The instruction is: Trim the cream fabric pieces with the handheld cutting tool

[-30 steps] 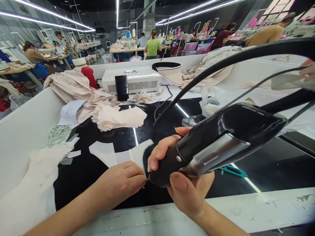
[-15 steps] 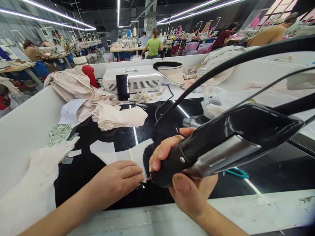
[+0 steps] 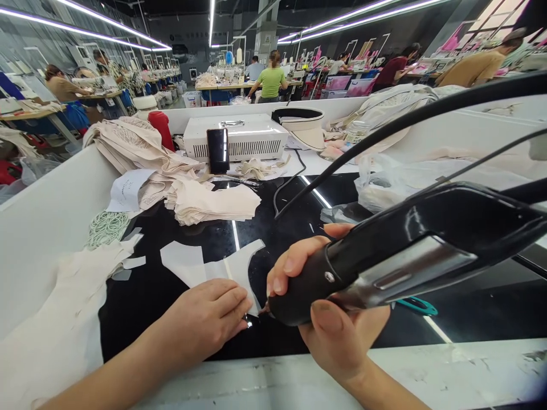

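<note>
Far left, a big sheet of cream fabric (image 3: 51, 319) is lying over the white edge of the glossy black desk (image 3: 179, 319), with a coil of pale green elastic cord (image 3: 106, 226) sitting just behind it. Moving in, the left hand (image 3: 209, 316) is resting flat, fingers loosely together and pressing down on the near corner of a flat white cut fabric piece with a curved edge (image 3: 205, 267) that is lying on the black surface; it isn't gripping anything, just pinning it. Behind that, a stack of folded cream fabric pieces (image 3: 213, 202) is sitting on the desk, and further back a dark phone (image 3: 217, 150) is leaning upright against a white vented metal box (image 3: 239, 136). Right beside the fabric's curved edge, the right hand (image 3: 333, 319) is wrapping closed around the black handheld tool with a silver side panel (image 3: 405, 250), thumb underneath, fingers over the nose, tip touching down just beside the left fingertips. A thick black cable (image 3: 384, 131) is arcing away from it up to the right, and teal-handled scissors (image 3: 416, 306) are peeking out from under the tool.
</note>
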Tool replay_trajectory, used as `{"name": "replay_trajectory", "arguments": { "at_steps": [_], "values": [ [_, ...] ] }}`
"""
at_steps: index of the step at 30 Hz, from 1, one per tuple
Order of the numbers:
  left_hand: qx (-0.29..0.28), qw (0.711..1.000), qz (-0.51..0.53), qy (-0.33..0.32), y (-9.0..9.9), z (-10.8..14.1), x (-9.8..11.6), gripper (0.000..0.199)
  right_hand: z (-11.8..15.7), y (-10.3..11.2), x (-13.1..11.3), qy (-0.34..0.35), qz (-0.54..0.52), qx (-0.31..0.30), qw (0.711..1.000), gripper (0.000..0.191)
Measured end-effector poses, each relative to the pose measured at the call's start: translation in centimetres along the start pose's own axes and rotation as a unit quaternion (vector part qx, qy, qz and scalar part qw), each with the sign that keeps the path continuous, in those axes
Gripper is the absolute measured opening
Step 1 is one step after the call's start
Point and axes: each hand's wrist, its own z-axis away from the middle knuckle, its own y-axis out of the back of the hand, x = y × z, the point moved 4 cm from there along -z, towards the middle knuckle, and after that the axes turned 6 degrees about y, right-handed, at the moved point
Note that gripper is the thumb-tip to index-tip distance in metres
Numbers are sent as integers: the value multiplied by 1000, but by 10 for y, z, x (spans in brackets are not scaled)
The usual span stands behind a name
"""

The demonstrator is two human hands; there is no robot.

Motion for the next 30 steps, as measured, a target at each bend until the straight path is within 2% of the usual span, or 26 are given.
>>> {"name": "replay_trajectory", "arguments": {
  "at_steps": [6,16,30],
  "values": [
    [10,1000,-17,-8,4,0,2,30,0,2,1,-7,7,8,1000,45],
    [-31,999,26,-5,-1,1,0,23,-2,3,0,-15,23,5,1000,47],
    [-42,998,47,11,-4,6,-2,17,-1,4,0,-18,12,13,1000,47]
  ]
}}
